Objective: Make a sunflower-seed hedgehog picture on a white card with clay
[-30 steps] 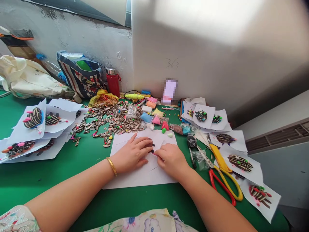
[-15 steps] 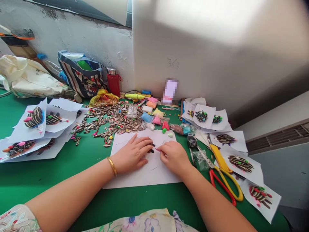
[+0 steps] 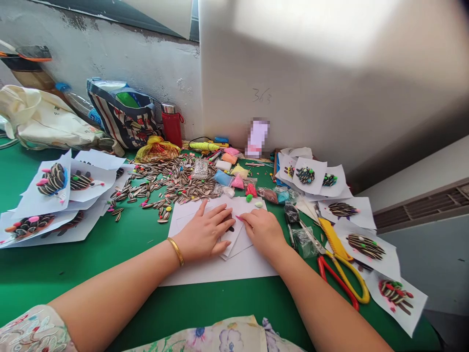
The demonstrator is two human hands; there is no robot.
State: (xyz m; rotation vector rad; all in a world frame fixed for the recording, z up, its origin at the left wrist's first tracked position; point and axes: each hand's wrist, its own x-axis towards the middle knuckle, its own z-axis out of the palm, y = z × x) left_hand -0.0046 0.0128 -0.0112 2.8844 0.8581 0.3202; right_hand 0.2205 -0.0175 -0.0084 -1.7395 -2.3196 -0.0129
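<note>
My left hand [image 3: 208, 229] lies with fingers spread over a small white paper [image 3: 239, 243], partly covering dark pieces [image 3: 230, 228] on it. Just to the right, my right hand [image 3: 266, 233] has its thumb and index finger pinched together at that paper's edge. A small pink tip shows at the pinch; whether it is a nail or a bit of clay I cannot tell. Underneath both hands is a larger white sheet [image 3: 190, 277]. Beyond the fingers, a green clay lump [image 3: 249, 198] and a pale green one [image 3: 258, 205] rest near the sheet's top edge.
Striped sunflower seeds [image 3: 176, 178] are heaped behind the sheet, beside bagged coloured clay [image 3: 223, 178]. Scissors [image 3: 339, 274] and a yellow cutter [image 3: 332, 237] lie to the right. Seed-covered paper pictures [image 3: 54, 181] are stacked left, with more [image 3: 366, 247] on the right. A red flask [image 3: 172, 128] stands behind.
The small paper's edges and lower corner now show between my hands, at a slant. My right hand has shifted slightly up and left, and my left fingers are more spread.
</note>
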